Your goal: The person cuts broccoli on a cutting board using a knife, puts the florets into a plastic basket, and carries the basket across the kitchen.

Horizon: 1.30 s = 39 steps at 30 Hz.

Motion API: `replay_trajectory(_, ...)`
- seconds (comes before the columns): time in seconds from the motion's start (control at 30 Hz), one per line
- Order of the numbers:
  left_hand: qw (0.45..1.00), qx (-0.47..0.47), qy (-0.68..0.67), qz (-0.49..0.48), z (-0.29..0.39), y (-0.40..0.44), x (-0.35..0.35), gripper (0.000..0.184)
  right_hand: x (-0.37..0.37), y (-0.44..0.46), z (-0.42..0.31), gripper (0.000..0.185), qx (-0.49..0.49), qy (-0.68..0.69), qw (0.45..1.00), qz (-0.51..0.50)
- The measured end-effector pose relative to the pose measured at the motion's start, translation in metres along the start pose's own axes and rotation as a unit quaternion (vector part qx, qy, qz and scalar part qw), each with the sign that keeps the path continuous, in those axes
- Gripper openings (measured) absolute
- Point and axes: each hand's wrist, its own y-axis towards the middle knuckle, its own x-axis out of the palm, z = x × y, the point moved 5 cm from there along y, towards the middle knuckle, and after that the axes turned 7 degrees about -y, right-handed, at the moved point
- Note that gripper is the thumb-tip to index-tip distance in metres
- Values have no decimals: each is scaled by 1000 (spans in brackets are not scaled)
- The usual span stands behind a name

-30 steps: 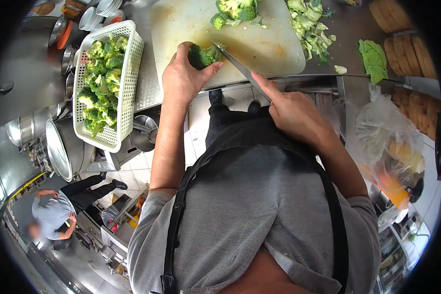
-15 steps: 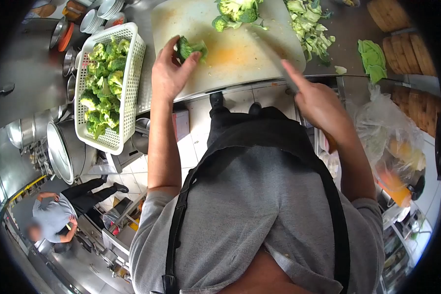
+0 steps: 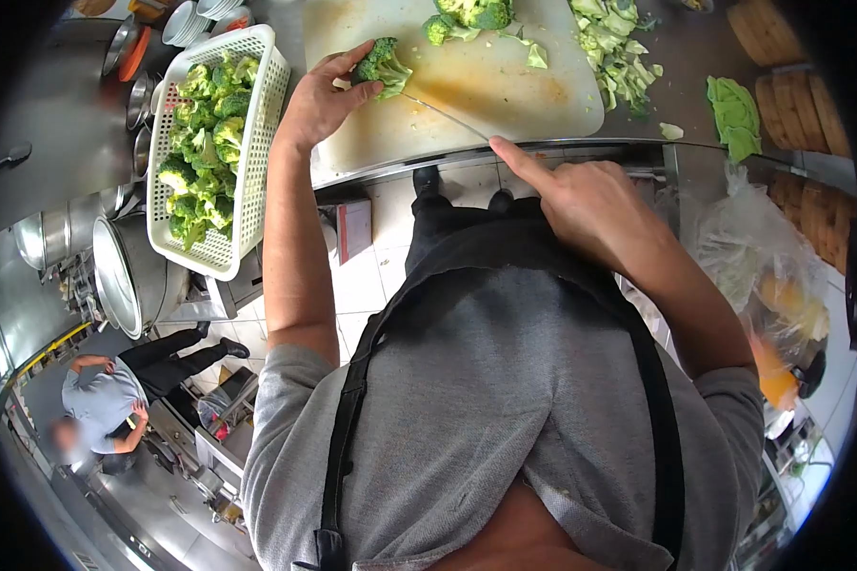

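Left hand (image 3: pixel 324 98) pinching broccoli floret (image 3: pixel 384 67) over white cutting board (image 3: pixel 452 93), right hand (image 3: pixel 590 202) gripping knife (image 3: pixel 448 116), blade tip beside floret stem, broccoli-filled basket (image 3: pixel 279 105) near left forearm.

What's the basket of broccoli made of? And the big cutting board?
The basket looks like smooth, off-white plastic: its walls have neat rows of holes. The board is probably dull plastic too: pale, stained, with no wood grain showing.
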Motion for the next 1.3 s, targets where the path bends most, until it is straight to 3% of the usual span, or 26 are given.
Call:
replay_trajectory(0.53,1000,14,-24,4,5,-3,6,66,-24,44,-6,88,-38,-145,989,-13)
replay_trajectory(0.63,998,-26,-50,6,8,-3,9,66,-30,40,-5,87,-47,-176,983,-3)
replay_trajectory(0.7,991,-20,-83,102,-4,-1,6,71,-30,28,0,88,-43,-189,981,5)
replay_trajectory(0.73,991,-20,-82,105,-8,0,5,71,-28,21,4,86,-32,-173,984,7)
replay_trajectory(0.8,962,18,-180,206,-11,-2,-8,71,-27,18,5,83,-20,-155,988,9)
replay_trajectory(0.87,949,18,-181,257,-9,-4,-22,68,-20,20,0,77,0,-7,999,-47)
replay_trajectory(0.9,939,20,-210,272,-4,-4,-26,67,-13,29,-2,77,5,-5,999,-44)
replay_trajectory(0.97,924,22,-241,298,-1,0,-33,64,17,56,-8,74,-29,260,962,-76)
replay_trajectory(1.0,925,14,-237,296,-2,1,-36,64,28,65,-7,74,-24,263,962,-70)
replay_trajectory(1.07,926,17,-238,294,2,-1,-38,66,52,74,-3,76,22,518,847,-118)
replay_trajectory(1.17,935,1,-220,278,15,-18,-33,63,47,23,31,74,121,568,809,-91)
replay_trajectory(1.3,945,2,-224,239,6,-23,-14,58,35,-70,90,70,288,552,778,86)
